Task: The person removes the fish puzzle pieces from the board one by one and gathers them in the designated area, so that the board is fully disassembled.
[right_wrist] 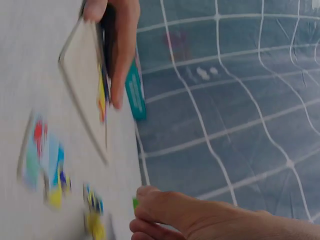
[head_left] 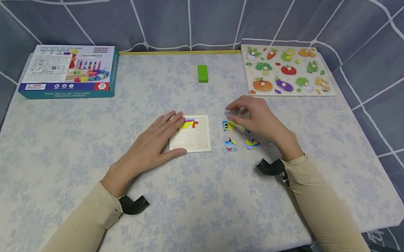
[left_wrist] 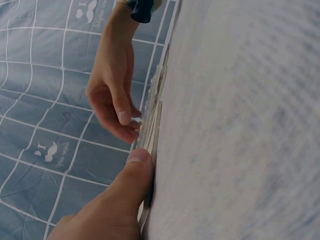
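Note:
My left hand [head_left: 151, 144] lies flat with straight fingers over the left side of a shallow pale wooden puzzle tray [head_left: 204, 144]; its thumb is at the tray's near edge. At the tray's top, partly under my fingers, are colourful fitted jigsaw pieces [head_left: 189, 124] in yellow and red. Right of the tray, my right hand [head_left: 259, 117] hovers above loose jigsaw pieces, thumb and forefinger apart with no piece visible between them. A crab-printed piece [head_left: 231, 146] and a blue-and-yellow piece [head_left: 251, 144] lie nearer me. Another yellow piece [head_left: 230, 125] shows beside my thumb; my hand hides part of the group.
A green block [head_left: 202, 74] stands beyond the tray. At the back right lies a vegetable puzzle board [head_left: 275, 78], and at the back left a boxed bead toy [head_left: 68, 72]. A grey checked curtain [head_left: 189, 15] hangs behind the patterned tablecloth [head_left: 197, 218].

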A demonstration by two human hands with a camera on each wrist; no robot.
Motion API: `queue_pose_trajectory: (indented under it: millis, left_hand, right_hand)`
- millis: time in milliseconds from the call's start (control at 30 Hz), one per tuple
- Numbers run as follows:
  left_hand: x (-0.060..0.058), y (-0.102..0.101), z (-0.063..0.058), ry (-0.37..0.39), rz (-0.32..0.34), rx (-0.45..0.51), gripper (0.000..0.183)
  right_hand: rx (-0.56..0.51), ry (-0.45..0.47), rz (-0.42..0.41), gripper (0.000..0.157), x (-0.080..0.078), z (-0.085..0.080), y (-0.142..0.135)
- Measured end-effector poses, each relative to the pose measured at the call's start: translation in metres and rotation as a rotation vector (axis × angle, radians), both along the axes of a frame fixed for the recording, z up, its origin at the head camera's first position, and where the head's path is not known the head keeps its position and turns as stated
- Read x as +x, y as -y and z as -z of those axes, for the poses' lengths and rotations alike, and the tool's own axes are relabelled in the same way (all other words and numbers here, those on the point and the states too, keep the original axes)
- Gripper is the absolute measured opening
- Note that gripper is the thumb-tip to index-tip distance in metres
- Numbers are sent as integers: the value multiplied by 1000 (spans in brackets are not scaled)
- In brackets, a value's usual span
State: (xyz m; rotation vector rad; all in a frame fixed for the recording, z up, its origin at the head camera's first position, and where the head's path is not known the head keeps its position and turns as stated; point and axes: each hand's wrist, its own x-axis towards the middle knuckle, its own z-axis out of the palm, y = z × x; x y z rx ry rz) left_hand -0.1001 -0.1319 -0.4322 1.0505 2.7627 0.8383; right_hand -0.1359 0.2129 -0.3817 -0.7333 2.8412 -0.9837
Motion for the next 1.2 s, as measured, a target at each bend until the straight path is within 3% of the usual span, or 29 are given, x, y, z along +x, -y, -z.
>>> queue_pose_trajectory:
  millis: [200, 400, 767, 1067, 1200]
  left_hand:
    - [1, 1, -2, 37, -35, 123, 87]
    - [3, 3, -1, 36, -51, 133, 79]
    - [3, 5, -2, 30, -57, 137, 75]
    - [3, 5, -3, 32, -62, 117, 78]
    - [3, 5, -3, 27, -62, 111, 74]
  right_hand:
    - [36, 24, -66, 30, 2, 3, 46]
    - [37, 13, -109, 38, 2, 12, 79]
    - [0, -90, -123, 28, 3, 28, 89]
    - [162, -260, -174, 29, 4, 27, 91]
    - [168, -299, -186, 25, 6, 27, 92]
